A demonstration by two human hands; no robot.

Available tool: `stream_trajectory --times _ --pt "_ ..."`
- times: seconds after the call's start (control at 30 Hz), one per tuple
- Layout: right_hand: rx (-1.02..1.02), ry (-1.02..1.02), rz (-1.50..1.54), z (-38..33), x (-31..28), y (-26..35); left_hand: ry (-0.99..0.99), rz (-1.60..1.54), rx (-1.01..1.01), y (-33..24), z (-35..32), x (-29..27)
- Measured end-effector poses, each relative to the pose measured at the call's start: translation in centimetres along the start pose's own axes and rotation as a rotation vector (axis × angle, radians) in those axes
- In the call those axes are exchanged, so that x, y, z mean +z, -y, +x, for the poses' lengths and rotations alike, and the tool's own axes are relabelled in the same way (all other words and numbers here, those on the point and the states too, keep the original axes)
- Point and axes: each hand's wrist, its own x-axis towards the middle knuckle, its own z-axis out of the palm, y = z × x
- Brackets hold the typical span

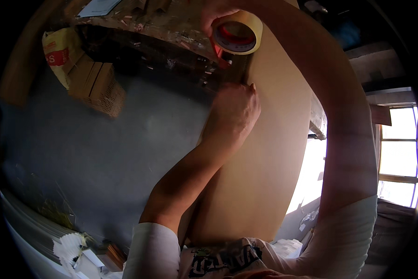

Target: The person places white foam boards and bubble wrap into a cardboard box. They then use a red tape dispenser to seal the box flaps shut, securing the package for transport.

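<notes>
My right hand [217,13] reaches over to the top of the view, closed around a red tape dispenser [218,52]. A wide roll of yellowish packing tape [259,35] sits on the dispenser. Just below it, my left hand [237,106] is curled into a fist against the long left edge of a large brown cardboard piece [264,153]. What its fingers grip, if anything, is hidden. The cardboard stretches from near my shirt up past the tape roll, between my two arms.
Across the top runs a worn wooden bench [167,25] with scraps and a light blue sheet [98,7]. On the grey floor [125,153] stand a yellow-and-red bag [57,49] and a stack of folded cardboard [97,86]. White scraps [71,249] lie at lower left; a bright window [398,151] is at right.
</notes>
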Motion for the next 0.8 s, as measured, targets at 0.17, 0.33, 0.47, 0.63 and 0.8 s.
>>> stream_trajectory --times 0.17,0.33,0.47,0.63,0.8 --pt "0.074 0.203 -0.244 -3.5 0.5 -0.7 0.003 -0.105 -0.111 -0.8 -0.7 1.6" --pt "0.063 0.359 -0.341 -12.3 -4.8 -3.0 0.200 -0.114 -0.220 1.3 0.8 -0.6" --pt "0.251 0.496 -0.272 -14.5 -5.6 -2.8 0.034 -0.133 0.014 -1.3 1.0 0.8" --pt "0.158 0.701 -0.908 -13.6 -0.1 -0.5 0.135 -0.136 0.075 0.0 3.6 2.6" --pt "0.240 0.062 -0.476 -22.6 -0.8 -3.9 0.310 -0.202 -0.042 0.1 4.2 1.2"
